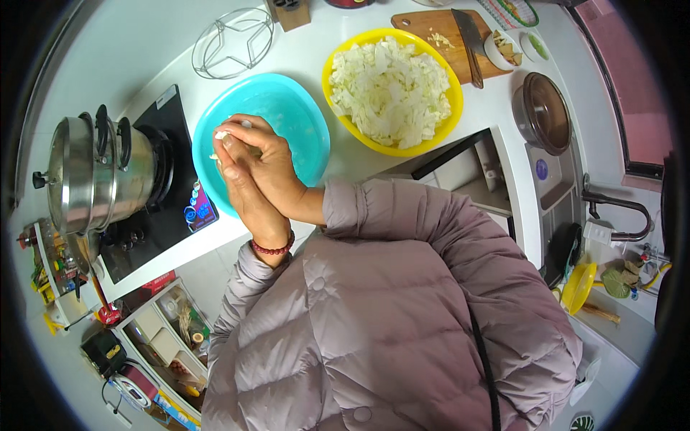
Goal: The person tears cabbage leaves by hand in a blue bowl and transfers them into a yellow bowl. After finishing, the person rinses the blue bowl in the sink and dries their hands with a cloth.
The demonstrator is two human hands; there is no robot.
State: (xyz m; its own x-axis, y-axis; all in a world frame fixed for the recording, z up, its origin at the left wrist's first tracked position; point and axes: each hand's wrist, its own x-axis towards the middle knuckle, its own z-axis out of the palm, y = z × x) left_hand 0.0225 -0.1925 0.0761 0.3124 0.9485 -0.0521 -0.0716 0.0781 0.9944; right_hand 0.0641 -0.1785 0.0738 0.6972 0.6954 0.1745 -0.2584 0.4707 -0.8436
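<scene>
My left hand (245, 202), with a dark red bead bracelet at the wrist, and my right hand (272, 167) are pressed together over the left part of a turquoise plastic basin (294, 126). Small white pieces, apparently chopped cabbage (221, 135), show between and beside the fingers; most of what is between the palms is hidden. The basin seems to hold some liquid and a few pale bits. Right of it, a yellow plastic basin (459, 99) is heaped with chopped cabbage (391, 94).
A steamer pot (81, 172) stands on the black cooktop (156, 237) at left, with a wire rack (234, 43) behind. At upper right lie a wooden cutting board (426, 24), a cleaver (469, 32) and small bowls. A lidded brown pot (544, 113) stands near the sink (555, 167).
</scene>
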